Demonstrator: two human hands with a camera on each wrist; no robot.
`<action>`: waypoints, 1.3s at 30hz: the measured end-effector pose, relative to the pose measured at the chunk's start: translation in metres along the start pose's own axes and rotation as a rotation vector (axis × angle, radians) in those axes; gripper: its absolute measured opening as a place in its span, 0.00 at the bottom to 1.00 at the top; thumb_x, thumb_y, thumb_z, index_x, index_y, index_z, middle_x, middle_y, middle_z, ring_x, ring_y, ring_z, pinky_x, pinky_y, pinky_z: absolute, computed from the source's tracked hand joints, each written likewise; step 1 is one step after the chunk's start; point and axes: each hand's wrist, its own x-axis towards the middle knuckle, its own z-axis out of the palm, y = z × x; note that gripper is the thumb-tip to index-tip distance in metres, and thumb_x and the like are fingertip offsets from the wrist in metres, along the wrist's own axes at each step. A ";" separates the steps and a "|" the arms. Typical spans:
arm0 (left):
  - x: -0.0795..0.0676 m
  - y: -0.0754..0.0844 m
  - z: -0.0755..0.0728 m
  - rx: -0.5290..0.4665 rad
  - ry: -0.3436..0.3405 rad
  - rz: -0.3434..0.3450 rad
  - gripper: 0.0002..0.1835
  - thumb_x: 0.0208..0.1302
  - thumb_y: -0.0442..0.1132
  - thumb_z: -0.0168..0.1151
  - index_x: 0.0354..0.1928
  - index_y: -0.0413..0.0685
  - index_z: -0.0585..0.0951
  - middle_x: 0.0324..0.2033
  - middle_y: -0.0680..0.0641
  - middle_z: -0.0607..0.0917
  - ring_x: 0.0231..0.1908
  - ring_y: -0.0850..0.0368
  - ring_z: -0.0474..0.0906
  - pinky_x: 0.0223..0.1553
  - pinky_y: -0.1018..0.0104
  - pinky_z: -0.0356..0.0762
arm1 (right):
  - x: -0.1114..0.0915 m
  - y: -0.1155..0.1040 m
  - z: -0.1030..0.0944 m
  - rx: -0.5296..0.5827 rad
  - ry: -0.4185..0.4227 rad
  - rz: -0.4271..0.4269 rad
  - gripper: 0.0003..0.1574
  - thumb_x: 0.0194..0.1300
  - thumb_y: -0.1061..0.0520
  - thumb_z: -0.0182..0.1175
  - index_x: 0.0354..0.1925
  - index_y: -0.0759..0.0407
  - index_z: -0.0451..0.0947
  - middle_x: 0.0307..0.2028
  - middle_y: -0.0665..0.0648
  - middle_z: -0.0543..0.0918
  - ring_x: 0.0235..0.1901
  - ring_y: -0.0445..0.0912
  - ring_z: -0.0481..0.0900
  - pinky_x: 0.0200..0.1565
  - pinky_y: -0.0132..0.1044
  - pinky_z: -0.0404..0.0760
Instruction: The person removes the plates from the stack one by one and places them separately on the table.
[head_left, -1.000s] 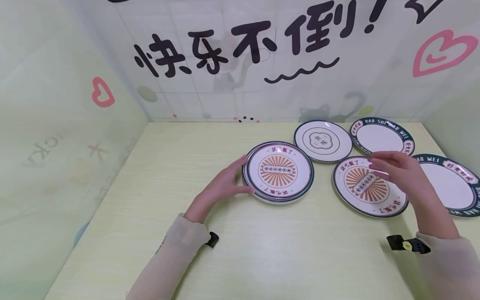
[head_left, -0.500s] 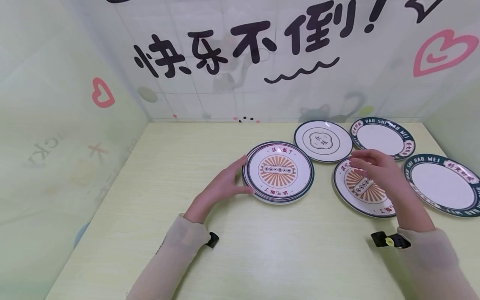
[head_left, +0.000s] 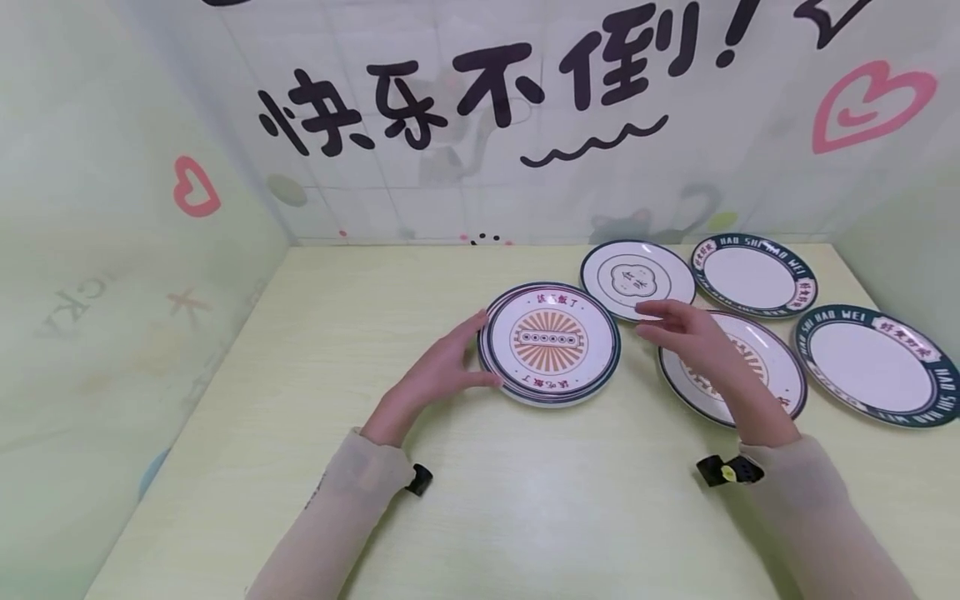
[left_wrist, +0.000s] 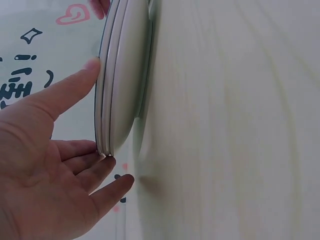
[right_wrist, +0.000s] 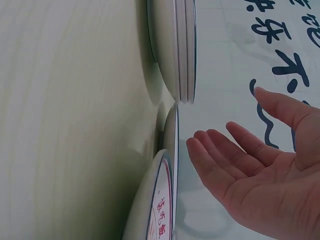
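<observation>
The left edge of the stack (head_left: 550, 343) on the table (head_left: 547, 500) is touched by the left hand (head_left: 442, 371); its thumb and fingers are spread wide, without a firm grip, so the plates are probably only being steadied. Behind, the small plate (head_left: 633, 275) is laid. Nothing is held by the right hand (head_left: 701, 337), which is relaxed above the striped plate (head_left: 776, 362). Furthest right, two green-rimmed plates (head_left: 876, 367) are laid unstacked, presumably so that each can be lifted separately.
</observation>
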 end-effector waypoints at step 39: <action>0.024 0.019 0.006 -0.021 0.181 -0.221 0.39 0.61 0.42 0.71 0.71 0.39 0.67 0.61 0.39 0.71 0.58 0.47 0.77 0.62 0.58 0.80 | 0.017 -0.010 0.034 -0.136 -0.281 0.043 0.72 0.59 0.52 0.71 0.79 0.61 0.28 0.79 0.66 0.33 0.76 0.69 0.44 0.78 0.59 0.44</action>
